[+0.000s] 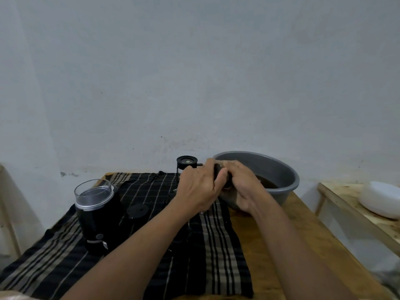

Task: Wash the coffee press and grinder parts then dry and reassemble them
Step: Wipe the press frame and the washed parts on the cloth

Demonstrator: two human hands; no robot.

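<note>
While apparently mid-wash, judging by the murky water and a part in hand, working at a wooden table [270,245] pushed against a plain wall. Covered on its left and middle by a dark striped cloth [216,245], probably laid out as a drying spot for rinsed pieces. At the table's far right, grey basin [281,169] holding brown water; mostly off the cloth, likely so splashes land on bare wood. Off to the right on a separate wooden shelf [337,200], a white rounded object [381,198], not identifiable. Upright on the cloth at left, black grinder [97,215] with clear lid [94,192] seated on top, well apart from both hands; washed or untouched, cannot tell.

Left hand [197,189] and right hand [242,187] pressed together at the basin's near-left rim, both curled round one small dark part [218,171], gripped between them and mostly hidden by fingers. Probably held there so drips fall into or beside the basin; what looks like a drop hanging under the left hand. Cannot tell which piece.

Just behind the left hand, coffee press [186,162] upright, black top ring, side handle. Between grinder and left forearm, black round disc [138,211] flat on the cloth, near the grinder.
</note>
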